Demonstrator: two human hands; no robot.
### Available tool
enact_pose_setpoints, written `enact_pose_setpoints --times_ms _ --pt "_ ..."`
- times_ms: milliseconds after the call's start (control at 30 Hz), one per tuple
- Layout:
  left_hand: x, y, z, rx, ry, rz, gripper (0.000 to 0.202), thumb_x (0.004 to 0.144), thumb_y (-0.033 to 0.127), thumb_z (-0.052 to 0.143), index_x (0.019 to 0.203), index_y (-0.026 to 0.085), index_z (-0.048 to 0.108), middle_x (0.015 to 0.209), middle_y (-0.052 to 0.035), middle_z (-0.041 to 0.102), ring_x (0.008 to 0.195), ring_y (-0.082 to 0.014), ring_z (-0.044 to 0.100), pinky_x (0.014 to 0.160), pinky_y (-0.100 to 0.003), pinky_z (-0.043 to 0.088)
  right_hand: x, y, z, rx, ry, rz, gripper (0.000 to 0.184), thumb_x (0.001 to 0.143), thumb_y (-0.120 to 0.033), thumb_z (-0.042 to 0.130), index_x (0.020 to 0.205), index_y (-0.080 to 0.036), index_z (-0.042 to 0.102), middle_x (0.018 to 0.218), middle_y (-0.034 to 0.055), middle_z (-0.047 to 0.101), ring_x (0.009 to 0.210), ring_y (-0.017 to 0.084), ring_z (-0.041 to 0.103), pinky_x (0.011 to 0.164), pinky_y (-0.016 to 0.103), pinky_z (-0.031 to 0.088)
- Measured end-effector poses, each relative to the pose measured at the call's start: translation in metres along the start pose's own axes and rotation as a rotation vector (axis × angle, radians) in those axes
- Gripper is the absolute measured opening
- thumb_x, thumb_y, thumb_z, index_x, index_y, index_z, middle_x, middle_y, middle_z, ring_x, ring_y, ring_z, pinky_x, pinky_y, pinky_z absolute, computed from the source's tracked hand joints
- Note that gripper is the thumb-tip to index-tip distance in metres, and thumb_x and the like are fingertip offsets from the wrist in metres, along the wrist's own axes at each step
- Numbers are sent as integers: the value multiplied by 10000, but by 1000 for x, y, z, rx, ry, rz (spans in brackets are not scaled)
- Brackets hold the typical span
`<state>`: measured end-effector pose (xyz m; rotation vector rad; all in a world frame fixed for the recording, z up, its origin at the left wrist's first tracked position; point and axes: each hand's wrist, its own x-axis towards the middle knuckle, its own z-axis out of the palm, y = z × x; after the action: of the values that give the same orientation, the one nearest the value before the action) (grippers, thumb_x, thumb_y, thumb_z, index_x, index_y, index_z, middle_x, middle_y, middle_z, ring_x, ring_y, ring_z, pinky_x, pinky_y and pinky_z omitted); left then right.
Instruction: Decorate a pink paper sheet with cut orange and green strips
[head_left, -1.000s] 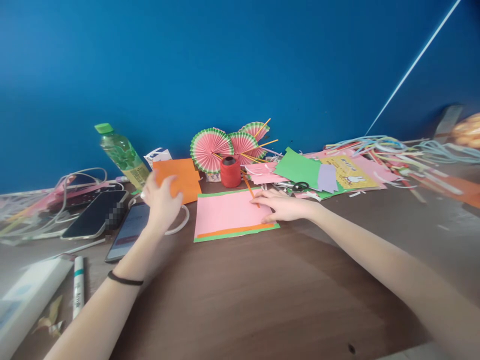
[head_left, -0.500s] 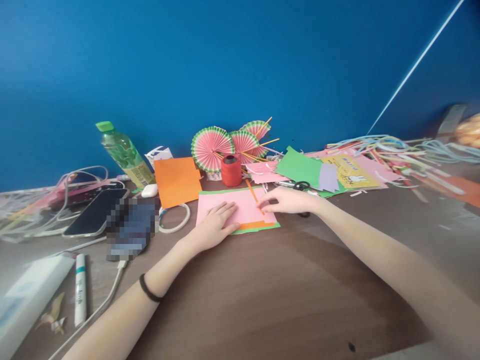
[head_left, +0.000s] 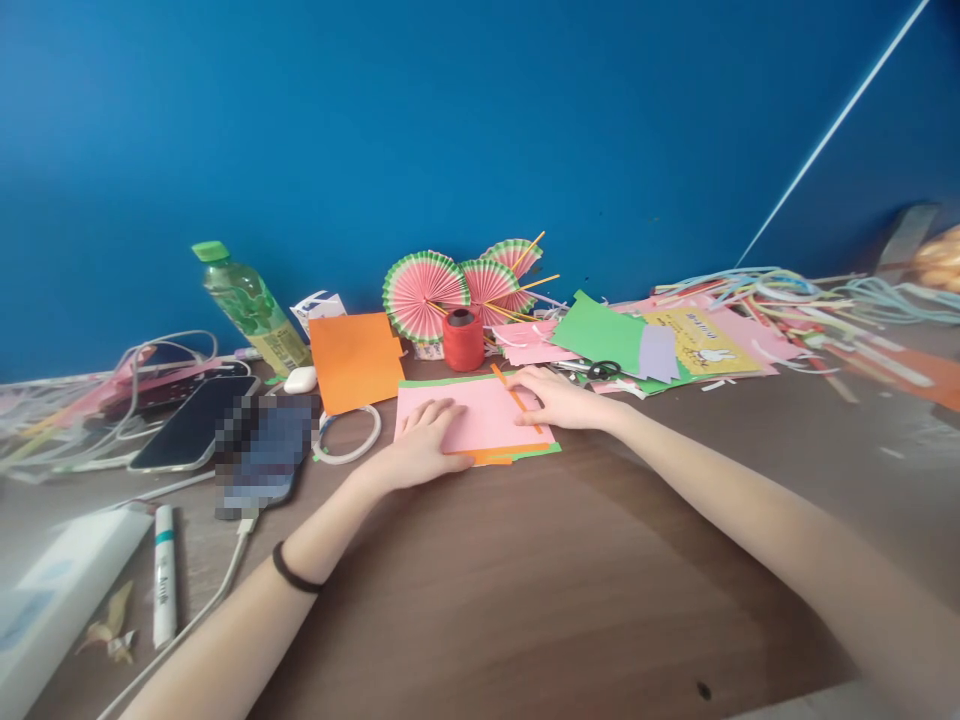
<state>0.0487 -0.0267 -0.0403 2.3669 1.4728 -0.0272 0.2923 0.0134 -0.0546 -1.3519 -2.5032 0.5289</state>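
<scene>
A pink paper sheet lies on the brown desk, stacked over an orange sheet and a green sheet whose edges show along the front. My left hand rests flat on the pink sheet's left front part, fingers spread. My right hand lies on the sheet's right end, fingers bent around a thin orange stick that slants across the paper.
Behind the sheets stand a red thread spool, pink-and-green paper fans and an orange sheet. Scissors and coloured paper scraps lie right. Left are a green bottle, phones, cables, a white earbud case and a marker.
My left hand let go of the orange sheet at the back left and came down flat on the pink sheet. My right hand shifted slightly on the sheet's right end.
</scene>
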Motion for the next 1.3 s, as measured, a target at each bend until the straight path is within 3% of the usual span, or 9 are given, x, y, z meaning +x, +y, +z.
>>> enact_pose_setpoints --times_ms 100,233,400,467,567,733,900,1133,1300 --pt "-6 -15 -14 70 -186 7 892 679 594 481 1402 242 93 1489 -60 14 1345 -294 -7 1056 -498 83 -2 3 -4 5 -99 -14 722 633 -502 627 1257 -226 390 1323 93 365 1219 284 320 960 405 302" --pt "-11 -24 -25 120 -290 25 978 642 559 534 1403 259 -2 1480 -39 -77 1338 -279 -88 1057 -493 67 -4 6 -6 28 -192 -46 846 606 -499 647 1326 -224 298 1403 90 235 1269 285 250 984 385 283" --pt "-12 -20 -30 138 -342 33 963 654 476 541 1401 257 -26 1472 -43 -109 1331 -272 -113 1055 -487 71 -2 9 -2 83 -25 -35 422 750 -460 509 1090 -210 490 1139 84 484 1061 244 453 869 361 361" --pt "-12 -19 -30 143 -356 30 965 654 469 541 1400 257 -32 1469 -49 -119 1326 -283 -120 1050 -497 73 0 10 1 45 65 9 318 741 -441 526 939 -192 523 1012 77 503 952 229 483 798 338 383" --pt "-12 -19 -30 136 -360 33 970 656 480 540 1399 257 -42 1466 -52 -132 1322 -284 -134 1049 -502 70 1 11 4 -49 116 109 254 698 -425 580 759 -185 523 900 63 488 870 217 479 738 304 377" --pt "-12 -23 -29 122 -344 51 975 658 501 539 1399 255 -45 1461 -59 -138 1322 -293 -126 1048 -506 73 1 18 -4 -126 42 155 288 705 -439 567 598 -180 502 786 52 515 784 195 487 678 273 354" --pt "-13 -24 -28 106 -319 65 954 659 502 541 1402 266 -9 1464 -56 -109 1322 -310 -105 1044 -515 77 -1 23 -14 -97 -61 167 282 683 -442 574 602 -172 551 732 51 579 720 184 515 613 260 351" --pt "-14 -22 -30 89 -311 63 887 691 459 513 1403 264 22 1466 -54 -85 1324 -306 -86 1040 -525 78 -2 18 -10 -18 -90 213 119 686 -244 534 696 -161 619 747 52 644 639 152 540 536 235 350" --pt "-12 -26 -30 83 -331 70 850 707 399 494 1401 284 16 1465 -33 -96 1322 -298 -103 1036 -536 50 -3 17 -13 3 -141 216 154 694 -262 506 696 -150 611 657 40 616 551 133 504 481 237 324"
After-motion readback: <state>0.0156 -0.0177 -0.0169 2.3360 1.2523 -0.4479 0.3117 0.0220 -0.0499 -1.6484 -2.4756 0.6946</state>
